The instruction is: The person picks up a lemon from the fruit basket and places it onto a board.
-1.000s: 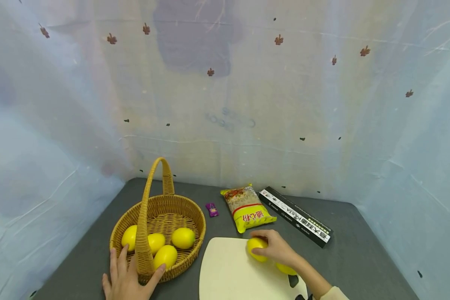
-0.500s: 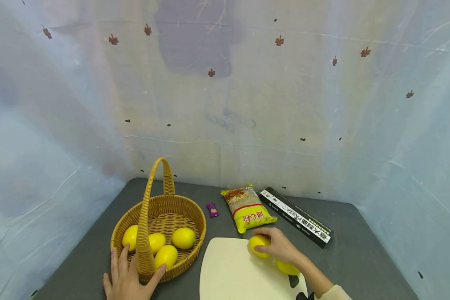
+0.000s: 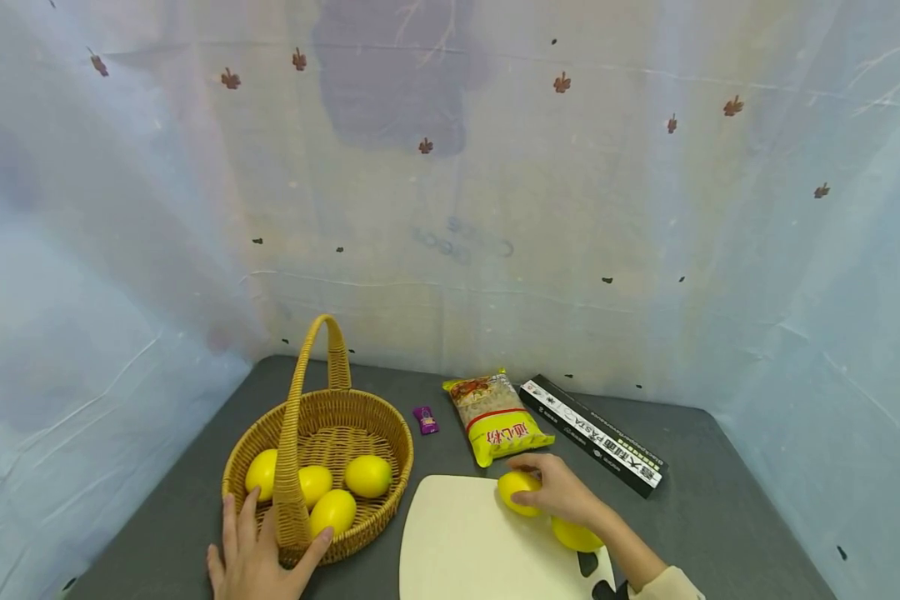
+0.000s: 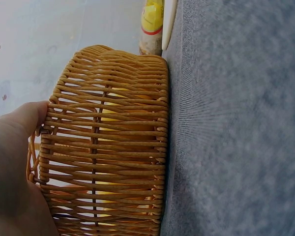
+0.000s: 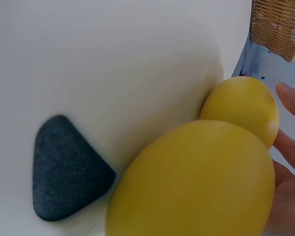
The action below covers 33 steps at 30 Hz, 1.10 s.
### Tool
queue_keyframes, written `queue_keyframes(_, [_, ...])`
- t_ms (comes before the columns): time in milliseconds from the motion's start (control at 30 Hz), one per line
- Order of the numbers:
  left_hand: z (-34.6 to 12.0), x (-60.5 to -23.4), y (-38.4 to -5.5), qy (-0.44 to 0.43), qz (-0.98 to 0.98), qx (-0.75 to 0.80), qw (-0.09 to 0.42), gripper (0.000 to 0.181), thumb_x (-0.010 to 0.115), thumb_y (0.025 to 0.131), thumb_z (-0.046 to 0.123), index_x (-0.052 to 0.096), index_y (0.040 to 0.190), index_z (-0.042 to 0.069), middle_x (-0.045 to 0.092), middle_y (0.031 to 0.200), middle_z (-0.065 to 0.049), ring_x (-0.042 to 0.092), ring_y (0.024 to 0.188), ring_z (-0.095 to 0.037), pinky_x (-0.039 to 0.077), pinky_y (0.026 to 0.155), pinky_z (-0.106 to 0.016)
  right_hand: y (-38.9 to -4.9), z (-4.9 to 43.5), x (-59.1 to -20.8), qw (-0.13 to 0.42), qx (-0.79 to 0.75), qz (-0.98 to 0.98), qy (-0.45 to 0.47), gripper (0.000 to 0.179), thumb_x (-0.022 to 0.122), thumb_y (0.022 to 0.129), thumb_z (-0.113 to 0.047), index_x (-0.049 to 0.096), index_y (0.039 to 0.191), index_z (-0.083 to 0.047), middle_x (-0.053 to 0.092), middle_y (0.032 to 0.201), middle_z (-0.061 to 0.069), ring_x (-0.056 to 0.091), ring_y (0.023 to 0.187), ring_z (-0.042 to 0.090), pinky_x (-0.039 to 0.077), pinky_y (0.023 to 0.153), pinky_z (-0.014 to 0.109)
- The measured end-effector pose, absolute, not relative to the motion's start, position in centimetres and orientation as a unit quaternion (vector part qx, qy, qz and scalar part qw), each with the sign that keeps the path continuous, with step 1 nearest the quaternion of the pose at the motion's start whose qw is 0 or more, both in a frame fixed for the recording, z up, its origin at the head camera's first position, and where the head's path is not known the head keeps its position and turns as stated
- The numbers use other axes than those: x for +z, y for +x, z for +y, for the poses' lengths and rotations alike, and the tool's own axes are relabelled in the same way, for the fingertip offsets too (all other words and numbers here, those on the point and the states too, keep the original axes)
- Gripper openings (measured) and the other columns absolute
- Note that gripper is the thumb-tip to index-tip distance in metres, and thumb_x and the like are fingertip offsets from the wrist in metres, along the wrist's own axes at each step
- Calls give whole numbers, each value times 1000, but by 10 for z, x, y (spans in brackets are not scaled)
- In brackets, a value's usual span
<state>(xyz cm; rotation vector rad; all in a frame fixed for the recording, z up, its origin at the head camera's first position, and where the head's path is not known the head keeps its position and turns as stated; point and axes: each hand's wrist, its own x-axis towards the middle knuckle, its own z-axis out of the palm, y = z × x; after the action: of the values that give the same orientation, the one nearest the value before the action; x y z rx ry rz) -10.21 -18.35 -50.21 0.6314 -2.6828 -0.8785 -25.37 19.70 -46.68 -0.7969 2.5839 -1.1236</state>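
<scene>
My left hand (image 3: 258, 554) rests on the near rim of a wicker basket (image 3: 386, 408), fingers spread at the foot of its handle; in the left wrist view the thumb (image 4: 37, 112) lies along the rim. Several yellow lemons, one of them a lemon (image 3: 367, 477) at the right, lie inside. With thumb and fingers curled round it, my right hand (image 3: 562, 496) holds a lemon (image 3: 516, 492) at the far right part of a cream cutting board (image 3: 457, 542). Right behind it on the board is another lemon (image 3: 576, 536), large in the right wrist view and partly covered by my wrist.
Beyond the board lies a yellow bag of pasta (image 3: 498, 421), with a long black pasta box (image 3: 592, 433) slanting to its right. A small purple packet (image 3: 425, 420) sits between basket and bag. Dark cut-outs (image 5: 69, 169) show in the board's near right corner. Hanging sheets (image 3: 450, 208) surround the grey table.
My right hand and its lemon have shifted slightly away and to the right, showing more of the second lemon. My left hand stays on the basket rim.
</scene>
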Motion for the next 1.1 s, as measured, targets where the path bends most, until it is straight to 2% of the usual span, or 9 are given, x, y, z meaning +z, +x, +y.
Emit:
queue_keyframes(333, [-183,-502,-102,215,-920,-304,122,105,65,77,77,47,144,-2,17,158,-24,-13,151,-39,-1,106,-80,-255,198,-467,108,-388,874,-272,50,80,85,-12,62,127,8,64,124,22,61,110,34,50,95,53])
queue_keyframes(733, [-185,-500,-103,215,-920,-308,108,105,64,77,78,47,144,-2,15,158,-25,-15,150,-39,-2,107,-79,-262,185,-450,93,-424,850,-298,52,75,90,-12,55,133,11,56,134,29,53,123,49,41,104,62])
queue_keyframes(933, [-184,-500,-103,215,-920,-309,111,104,64,77,78,49,141,-3,15,158,-25,-15,150,-39,-2,107,-79,-265,164,-437,89,-439,835,-319,46,73,91,-11,59,131,7,59,132,27,54,121,48,43,103,61])
queue_keyframes(1100, [-185,-500,-103,213,-920,-311,108,104,64,77,78,49,141,-3,15,158,-26,-15,150,-39,-2,107,-79,-265,140,-428,83,-434,829,-342,44,73,92,-12,61,130,7,63,127,23,59,118,42,46,103,55])
